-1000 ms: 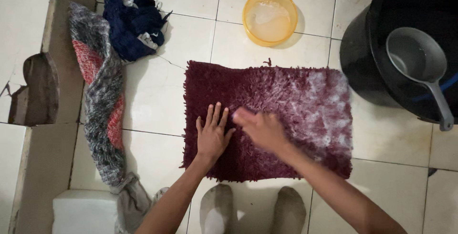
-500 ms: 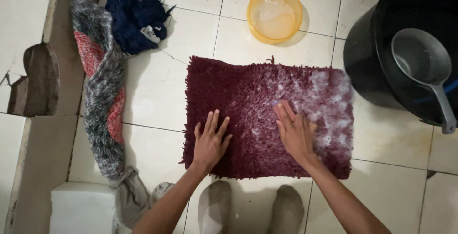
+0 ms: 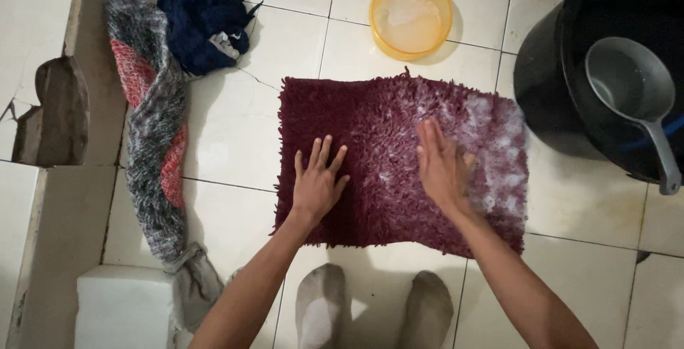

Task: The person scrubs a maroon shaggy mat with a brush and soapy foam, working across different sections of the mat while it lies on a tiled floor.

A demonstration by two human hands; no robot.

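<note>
Two hands are laid flat on a maroon mat [image 3: 399, 157], spread on the tiled floor [image 3: 228, 135]. L hand [image 3: 317, 181] is pressed near the mat's left-centre, fingers released and splayed, nothing grasped. R hand [image 3: 443, 167] is set palm-down w/ fingers together, just beside white suds [image 3: 495, 139] on the mat's right part. Yellow bowl [image 3: 411, 16] is seen beyond the mat, black bucket [image 3: 570, 100] w/ grey scoop [image 3: 630, 92] at right.
</note>
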